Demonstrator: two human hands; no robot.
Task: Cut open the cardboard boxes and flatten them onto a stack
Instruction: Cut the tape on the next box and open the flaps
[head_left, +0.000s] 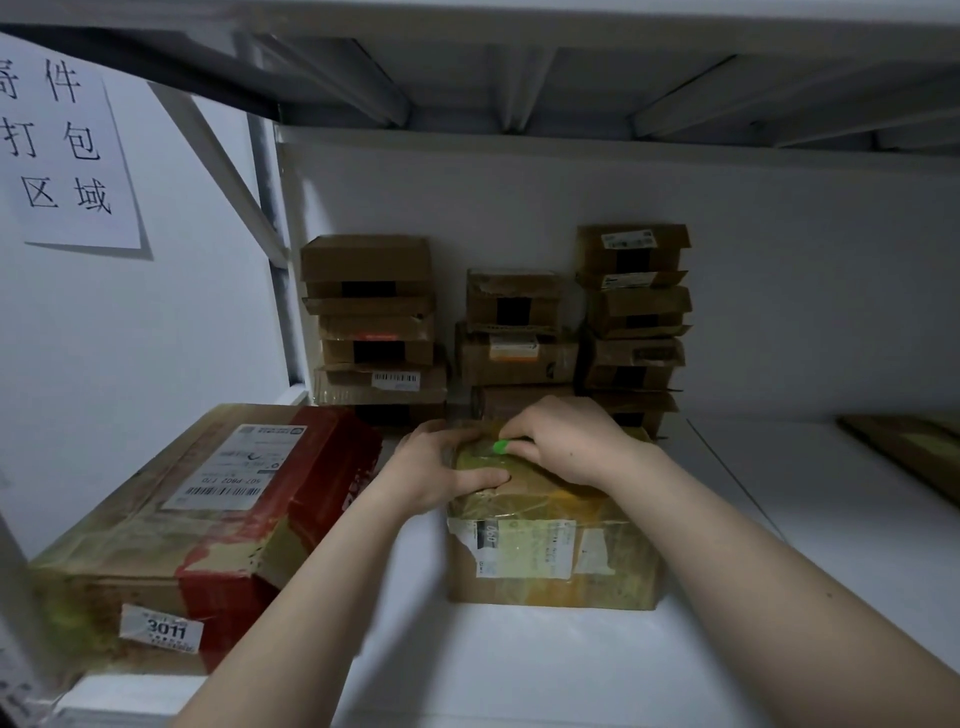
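Now: by my reading, the tape on top of the small box (550, 551) is being slit; the flaps are not yet open.
Place of the small box: on the white shelf (519, 665), front middle, wrapped in yellowish clear tape, with a torn label on its near face.
Steadying left hand (441, 467): grips the box's far left corner, thumb laid across the top and fingers curled over the side.
Cutting right hand (566, 441): closed round a green-tipped cutter (501, 446), whose tip rests on the box top just beside the left thumb; the blade itself is hidden.
Doing it well: keep the blade shallow, follow the flap seam, draw it away from that close thumb, and bear down so the box cannot slide.
Risk: layered tape may snag the blade and make it jump.
Nearby: a big box (171, 519) with red tape just to the left; stacks of little boxes (374, 322) against the back wall.
Stack: a brown flat piece (909, 452) at the far right may be it; cannot tell.
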